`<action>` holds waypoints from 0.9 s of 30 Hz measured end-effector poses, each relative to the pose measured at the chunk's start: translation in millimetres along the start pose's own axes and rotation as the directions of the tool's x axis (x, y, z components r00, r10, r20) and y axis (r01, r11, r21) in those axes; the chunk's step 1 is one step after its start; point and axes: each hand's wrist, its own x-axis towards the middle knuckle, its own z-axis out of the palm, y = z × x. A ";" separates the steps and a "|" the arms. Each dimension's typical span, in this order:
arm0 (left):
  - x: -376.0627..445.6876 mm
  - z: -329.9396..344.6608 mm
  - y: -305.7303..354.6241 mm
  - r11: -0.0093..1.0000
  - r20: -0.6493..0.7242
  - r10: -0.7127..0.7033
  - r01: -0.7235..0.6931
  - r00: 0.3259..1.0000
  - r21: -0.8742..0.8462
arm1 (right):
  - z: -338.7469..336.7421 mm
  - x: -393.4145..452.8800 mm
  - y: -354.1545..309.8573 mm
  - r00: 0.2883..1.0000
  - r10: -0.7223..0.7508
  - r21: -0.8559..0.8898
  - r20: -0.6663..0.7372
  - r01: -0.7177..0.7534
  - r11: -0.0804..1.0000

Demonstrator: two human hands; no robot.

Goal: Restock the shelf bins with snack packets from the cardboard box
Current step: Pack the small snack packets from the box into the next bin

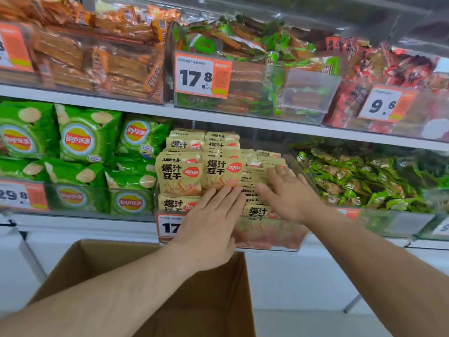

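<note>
Beige snack packets [179, 175] with black characters stand stacked in a clear shelf bin [274, 237] on the lower shelf. My left hand [211, 222] lies flat with straight fingers against the front of the packets at the bin's front edge. My right hand [289, 193] rests with spread fingers on a row of the same packets at the bin's right side. Neither hand grips a packet. An open cardboard box [218, 300] stands below the shelf, under my left forearm; its inside is mostly hidden.
Green Lay's chip bags [80, 142] fill the bin to the left. Green wrapped snacks [359, 178] fill the bin to the right. The upper shelf holds bins of orange [97, 57], green [255, 69] and red [388, 81] packets with price tags [201, 76].
</note>
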 end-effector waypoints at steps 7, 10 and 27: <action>18.4 -13.8 22.5 0.998 -0.060 0.045 -0.049 0.997 -0.051 | -29.0 36.6 4.0 0.992 0.020 0.090 0.124 -0.031 0.995; 50.3 -19.9 30.9 0.996 -0.058 0.034 -0.039 0.998 -0.079 | -33.7 65.7 9.5 0.998 0.047 0.095 0.029 -0.050 0.994; 51.3 -9.8 32.3 0.995 -0.076 0.087 -0.090 0.993 -0.038 | -19.0 56.7 5.9 0.967 0.043 0.212 -0.251 0.011 0.977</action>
